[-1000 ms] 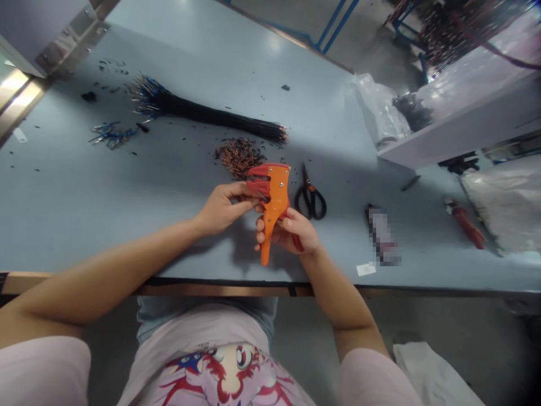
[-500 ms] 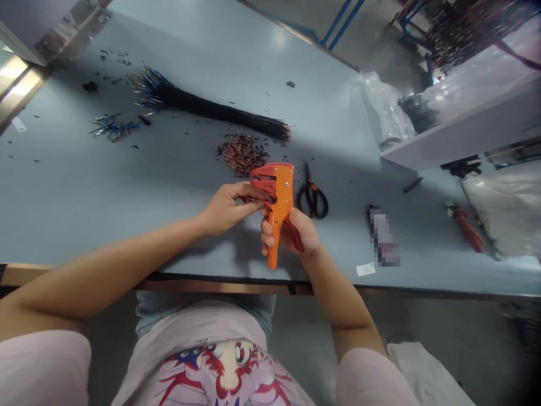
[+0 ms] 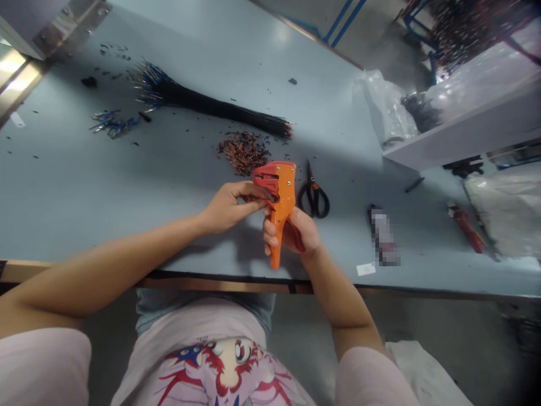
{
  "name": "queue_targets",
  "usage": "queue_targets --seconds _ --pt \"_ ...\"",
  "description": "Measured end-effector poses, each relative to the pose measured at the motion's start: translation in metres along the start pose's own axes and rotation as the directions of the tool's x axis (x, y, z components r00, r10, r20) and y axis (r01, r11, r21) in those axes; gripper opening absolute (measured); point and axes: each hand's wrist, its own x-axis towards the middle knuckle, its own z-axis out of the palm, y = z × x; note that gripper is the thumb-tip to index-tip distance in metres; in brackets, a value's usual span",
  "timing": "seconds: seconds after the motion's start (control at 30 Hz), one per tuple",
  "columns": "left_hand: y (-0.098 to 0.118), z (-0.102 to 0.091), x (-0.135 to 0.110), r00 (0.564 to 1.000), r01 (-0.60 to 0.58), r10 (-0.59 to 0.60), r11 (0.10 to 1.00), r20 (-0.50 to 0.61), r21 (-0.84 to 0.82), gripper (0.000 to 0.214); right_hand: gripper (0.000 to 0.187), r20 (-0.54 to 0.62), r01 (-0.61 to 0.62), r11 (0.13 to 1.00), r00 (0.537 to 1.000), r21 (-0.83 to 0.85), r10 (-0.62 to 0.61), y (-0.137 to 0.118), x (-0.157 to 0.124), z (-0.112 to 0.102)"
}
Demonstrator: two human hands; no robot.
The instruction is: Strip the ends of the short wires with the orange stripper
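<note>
My right hand (image 3: 301, 230) is wrapped round the handles of an orange and red wire stripper (image 3: 288, 194), which stands nearly upright above the table edge. Its red jaws point left and lie close together. Just below those jaws, my left hand (image 3: 230, 208) is closed in a pinch, fingertips against the tool's side. Whatever sits in that pinch is hidden. Behind the stripper lies a heap of small copper-coloured and black offcuts (image 3: 244, 153). A long bundle of black wires (image 3: 207, 105) stretches beyond it, with blue and metal ends at the left and bare copper ends at the right.
Black-handled scissors (image 3: 313, 197) lie right of the stripper. Loose blue terminals (image 3: 112, 123) are at the left. A blurred-out object (image 3: 384, 235), a white label (image 3: 366, 269) and a red-handled tool (image 3: 467, 228) lie to the right. A shelf (image 3: 456, 124) with plastic bags juts in.
The stripper's red jaws have come closer together, and my right hand's grip has tightened slightly. My left hand stays pinched at the tool. The whole view has shifted a little.
</note>
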Motion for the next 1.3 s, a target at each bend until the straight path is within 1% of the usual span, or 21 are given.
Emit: queue_targets --seconds 0.2,0.47,0.77,0.93,1.07,1.1,1.13,1.17,1.2,1.23,1.27,1.3 --pt "-0.003 0.0 0.0 1.0 -0.029 0.029 0.999 0.004 0.021 0.013 0.041 -0.021 0.023 1.0 1.0 0.021 -0.022 -0.001 -0.001 0.003" --pt "-0.005 -0.001 -0.001 1.0 -0.018 0.018 1.0 0.001 0.019 0.012 0.042 -0.055 0.023 0.999 0.998 -0.039 -0.025 -0.002 -0.001 0.01" --pt "-0.007 0.0 0.0 0.999 -0.034 0.034 0.999 -0.002 0.024 0.013 0.034 -0.04 0.027 0.999 0.999 -0.036 -0.029 -0.003 -0.002 0.01" --pt "-0.007 0.0 0.0 1.0 -0.01 0.01 1.0 -0.003 0.008 0.015 0.035 -0.064 0.02 0.998 0.998 -0.056 -0.024 -0.004 -0.001 0.012" --pt "-0.011 0.001 0.0 0.999 0.054 -0.054 0.997 -0.003 -0.05 0.02 0.028 -0.111 0.039 0.998 0.993 -0.052 -0.044 -0.004 0.001 0.01" --pt "-0.013 0.0 0.001 0.997 0.073 -0.074 0.997 -0.005 -0.039 0.022 0.028 -0.118 0.039 0.999 0.992 -0.036 -0.043 -0.004 0.002 0.007" --pt "-0.014 -0.002 0.002 0.996 0.089 -0.089 0.996 -0.008 0.002 0.023 0.029 -0.125 0.037 0.999 0.991 -0.012 -0.038 -0.005 0.004 0.004" --pt "-0.014 -0.005 0.003 0.996 0.094 -0.092 0.993 -0.017 0.078 0.023 0.031 -0.136 0.033 0.999 0.99 0.021 -0.03 -0.006 0.006 0.001" --pt "-0.015 -0.009 0.006 0.996 0.084 -0.08 0.977 -0.03 0.194 0.023 0.033 -0.148 0.028 0.998 0.989 0.059 -0.019 -0.008 0.008 -0.003" --pt "-0.015 -0.015 0.008 0.998 0.064 -0.052 0.938 -0.044 0.342 0.022 0.035 -0.164 0.025 0.995 0.986 0.096 -0.008 -0.01 0.01 -0.007" --pt "-0.015 -0.021 0.011 0.998 0.04 -0.011 0.865 -0.061 0.5 0.022 0.037 -0.181 0.026 0.992 0.983 0.126 -0.003 -0.012 0.012 -0.01" --pt "-0.014 -0.028 0.014 0.997 0.022 0.031 0.76 -0.07 0.649 0.021 0.037 -0.196 0.035 0.989 0.981 0.145 -0.006 -0.013 0.013 -0.013"
